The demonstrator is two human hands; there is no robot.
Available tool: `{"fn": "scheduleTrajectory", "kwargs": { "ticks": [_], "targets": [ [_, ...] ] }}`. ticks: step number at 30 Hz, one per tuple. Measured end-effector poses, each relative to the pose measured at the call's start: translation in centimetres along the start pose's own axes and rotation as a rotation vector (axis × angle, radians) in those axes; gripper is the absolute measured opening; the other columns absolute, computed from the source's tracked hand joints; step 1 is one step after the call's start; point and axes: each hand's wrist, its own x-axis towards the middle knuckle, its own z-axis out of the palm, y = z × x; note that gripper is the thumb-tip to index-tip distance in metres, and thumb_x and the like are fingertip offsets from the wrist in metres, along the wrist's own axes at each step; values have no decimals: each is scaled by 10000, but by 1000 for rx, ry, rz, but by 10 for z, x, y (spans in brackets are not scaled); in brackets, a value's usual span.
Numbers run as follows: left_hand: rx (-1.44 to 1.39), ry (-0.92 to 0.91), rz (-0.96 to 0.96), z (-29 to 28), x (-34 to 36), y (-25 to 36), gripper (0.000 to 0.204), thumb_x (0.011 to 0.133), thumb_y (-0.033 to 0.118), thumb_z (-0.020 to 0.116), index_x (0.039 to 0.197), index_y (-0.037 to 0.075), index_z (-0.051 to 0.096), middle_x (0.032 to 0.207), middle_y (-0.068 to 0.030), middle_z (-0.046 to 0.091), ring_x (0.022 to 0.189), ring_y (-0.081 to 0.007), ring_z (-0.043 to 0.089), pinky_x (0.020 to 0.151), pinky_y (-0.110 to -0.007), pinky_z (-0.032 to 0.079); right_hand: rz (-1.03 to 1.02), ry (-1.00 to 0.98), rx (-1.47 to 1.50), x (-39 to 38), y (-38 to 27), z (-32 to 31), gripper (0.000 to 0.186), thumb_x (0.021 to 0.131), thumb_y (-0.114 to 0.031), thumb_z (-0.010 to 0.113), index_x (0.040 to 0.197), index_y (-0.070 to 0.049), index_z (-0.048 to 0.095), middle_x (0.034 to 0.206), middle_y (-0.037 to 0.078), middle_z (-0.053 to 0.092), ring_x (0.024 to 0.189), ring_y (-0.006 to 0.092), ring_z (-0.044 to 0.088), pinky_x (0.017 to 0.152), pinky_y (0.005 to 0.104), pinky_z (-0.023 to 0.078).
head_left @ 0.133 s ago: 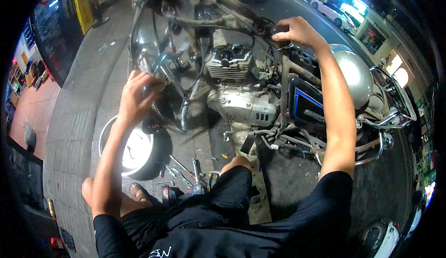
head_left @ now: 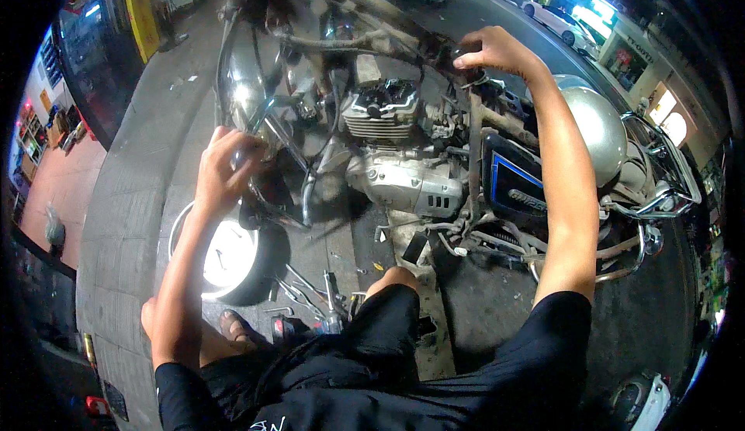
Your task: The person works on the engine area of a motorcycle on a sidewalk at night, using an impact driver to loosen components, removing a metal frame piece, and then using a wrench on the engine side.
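Note:
A partly stripped motorcycle stands across in front of me, its finned engine [head_left: 382,117] exposed at the top. My right hand [head_left: 490,52] curls its fingers over the dark rear end of the upper frame tube [head_left: 372,41]; the fingertips are partly hidden. My left hand [head_left: 223,169] is closed beside the chrome front fender [head_left: 243,82] and the fork. Whatever it may hold is hidden by the fingers. Between my arms lie the silver engine cover [head_left: 407,181] and a black side panel [head_left: 516,179] with blue trim.
A white basin [head_left: 231,264] with small parts inside stands below my left forearm. Several hand tools [head_left: 310,295] and a red-and-black tool [head_left: 285,327] lie by my feet. A silver rounded piece [head_left: 591,128] sits at the motorcycle's rear, near a chrome rack [head_left: 660,198]. A road runs behind.
My left hand has dropped slightly and shifted a little left, away from the fork. My right hand keeps its place on the frame. The whole view has shifted slightly.

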Motion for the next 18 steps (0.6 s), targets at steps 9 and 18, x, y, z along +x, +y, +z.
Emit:
{"fn": "scheduleTrajectory", "kwargs": {
  "ticks": [9,18],
  "targets": [
    [-109,-17,-34,-1,-1,-6,152,829,91,602,916,-22,655,781,-82,558,743,-150,546,690,-272,429,131,-24,178,-3,7,3,634,718,-515,734,1064,13,671,928,167,684,822,237,653,731,373,519],
    [-170,-73,-63,1,6,-1,178,812,127,612,949,26,664,793,-116,573,743,-256,580,700,-339,454,316,509,42,-59,-4,55,422,833,-406,636,1054,-47,660,990,142,664,931,328,635,822,403,480]
  ]
}}
